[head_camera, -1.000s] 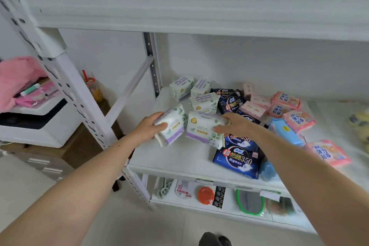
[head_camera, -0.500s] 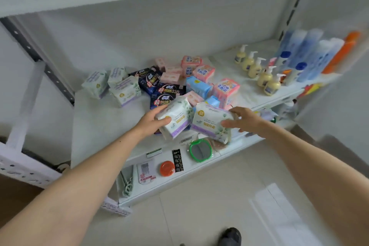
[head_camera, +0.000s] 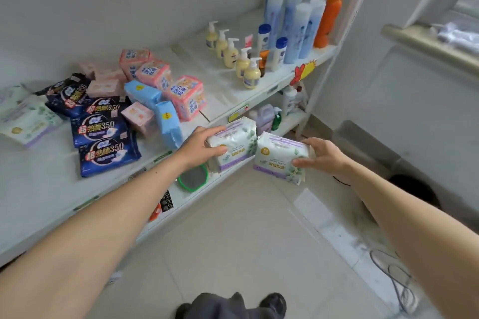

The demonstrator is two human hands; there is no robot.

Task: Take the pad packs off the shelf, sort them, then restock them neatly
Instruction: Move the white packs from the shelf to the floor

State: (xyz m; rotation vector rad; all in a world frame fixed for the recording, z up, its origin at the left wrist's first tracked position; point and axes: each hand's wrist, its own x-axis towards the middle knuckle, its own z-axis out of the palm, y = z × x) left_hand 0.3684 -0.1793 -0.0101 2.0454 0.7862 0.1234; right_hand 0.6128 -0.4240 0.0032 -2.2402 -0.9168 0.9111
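Observation:
My left hand [head_camera: 198, 147] grips a white-and-lilac pad pack [head_camera: 233, 141], and my right hand [head_camera: 321, 155] grips a second white-and-lilac pad pack [head_camera: 281, 156]. Both packs hang side by side in front of the shelf's front edge, off the white shelf [head_camera: 39, 189]. On the shelf lie three dark blue packs [head_camera: 103, 132], several pink packs [head_camera: 181, 96], two light blue packs [head_camera: 166, 116] and more white-lilac packs [head_camera: 26, 122] at the far left.
Pump bottles [head_camera: 242, 61] and tall blue and orange bottles [head_camera: 303, 26] stand on the shelf's right part. A lower shelf holds a green-rimmed mirror [head_camera: 193, 179] and jugs [head_camera: 267, 116]. Tiled floor, cables [head_camera: 396, 280] and my shoes [head_camera: 230, 305] lie below.
Both hands have carried the two white-lilac packs off the shelf and rightward, past its front edge. The view has swung right and down, revealing the bottles and floor.

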